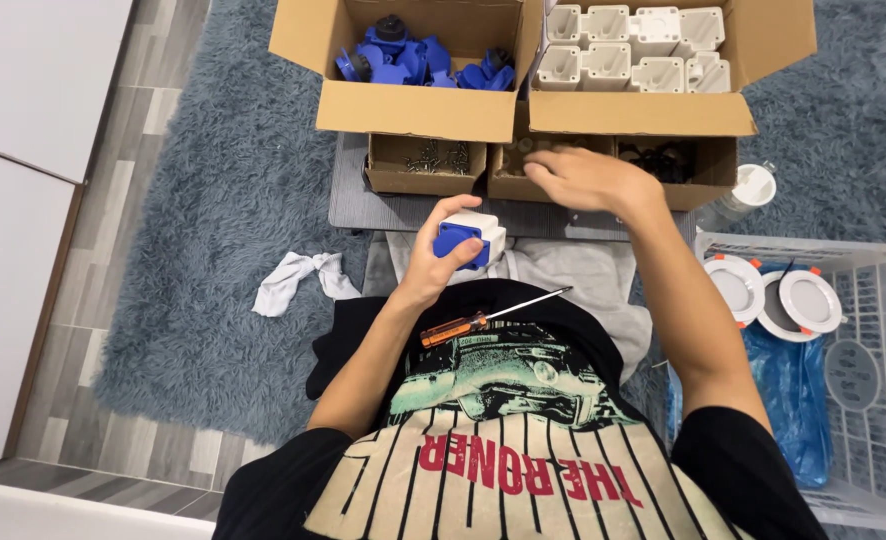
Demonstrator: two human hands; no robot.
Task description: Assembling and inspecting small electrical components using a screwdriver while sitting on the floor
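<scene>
My left hand grips a white and blue plastic socket unit, held over my lap. My right hand reaches forward, fingers curled down into a small cardboard box in the middle of the low row; what the fingers touch is hidden. An orange-handled screwdriver lies across my black shirt just below the left hand.
A large cardboard box of blue plastic parts and one of white plastic housings stand behind. A small box of screws sits at left. A white crate with round lamps is at right. A white rag lies on the grey rug.
</scene>
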